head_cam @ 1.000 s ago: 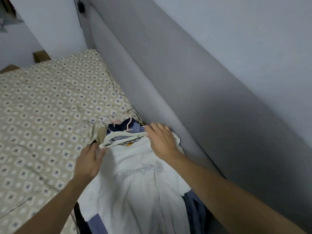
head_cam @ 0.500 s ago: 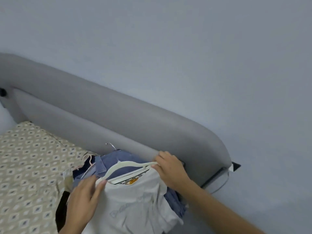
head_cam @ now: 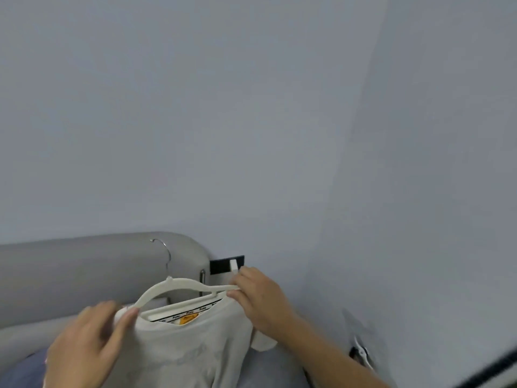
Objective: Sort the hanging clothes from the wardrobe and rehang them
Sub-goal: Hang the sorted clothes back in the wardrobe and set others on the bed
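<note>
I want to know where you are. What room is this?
Most likely a bedroom. A grey padded headboard stands against a plain wall, and both hands, the left hand and the right hand, hold a white T-shirt on a white hanger in front of it.

One hanger [head_cam: 179, 288], one shirt [head_cam: 193, 348], two hands [head_cam: 84, 351].

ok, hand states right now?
Left hand: holding the shirt at its shoulder.
Right hand: holding the hanger end.
</note>
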`<action>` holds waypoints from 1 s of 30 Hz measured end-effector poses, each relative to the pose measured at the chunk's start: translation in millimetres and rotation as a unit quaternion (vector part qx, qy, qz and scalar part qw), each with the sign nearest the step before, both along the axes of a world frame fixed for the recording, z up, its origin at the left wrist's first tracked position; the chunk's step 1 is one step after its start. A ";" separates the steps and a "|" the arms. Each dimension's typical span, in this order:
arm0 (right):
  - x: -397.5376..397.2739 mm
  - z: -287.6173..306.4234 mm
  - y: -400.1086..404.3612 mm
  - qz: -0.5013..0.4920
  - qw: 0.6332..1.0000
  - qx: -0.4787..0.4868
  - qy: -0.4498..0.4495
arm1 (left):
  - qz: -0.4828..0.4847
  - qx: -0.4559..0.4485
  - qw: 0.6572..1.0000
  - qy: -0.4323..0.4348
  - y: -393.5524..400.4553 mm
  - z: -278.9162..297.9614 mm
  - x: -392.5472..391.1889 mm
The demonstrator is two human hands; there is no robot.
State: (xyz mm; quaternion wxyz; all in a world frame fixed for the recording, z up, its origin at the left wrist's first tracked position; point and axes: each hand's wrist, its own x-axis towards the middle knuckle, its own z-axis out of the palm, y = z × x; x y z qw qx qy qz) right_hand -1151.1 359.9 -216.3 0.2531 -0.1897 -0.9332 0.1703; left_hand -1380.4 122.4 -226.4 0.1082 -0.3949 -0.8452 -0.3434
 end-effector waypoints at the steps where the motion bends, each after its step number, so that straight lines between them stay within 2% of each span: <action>1: 23.4 4.2 1.8 -0.016 1.000 0.003 0.008 | -0.027 0.003 1.000 0.005 11.6 3.8 10.9; 10: 226.8 35.0 -20.0 -0.167 0.983 0.046 0.052 | -0.178 0.003 0.983 0.044 78.9 43.0 160.0; 18: 376.0 57.1 -55.8 -0.289 0.954 0.069 0.045 | -0.302 0.016 0.952 0.050 126.9 66.9 282.6; 26: 496.3 77.8 -92.7 -0.434 0.899 0.054 0.019 | -0.443 0.022 0.895 0.056 188.3 85.0 396.9; 30: 551.4 83.3 -117.7 -0.492 0.870 0.031 0.014 | -0.516 0.038 0.853 0.065 202.4 96.9 459.1</action>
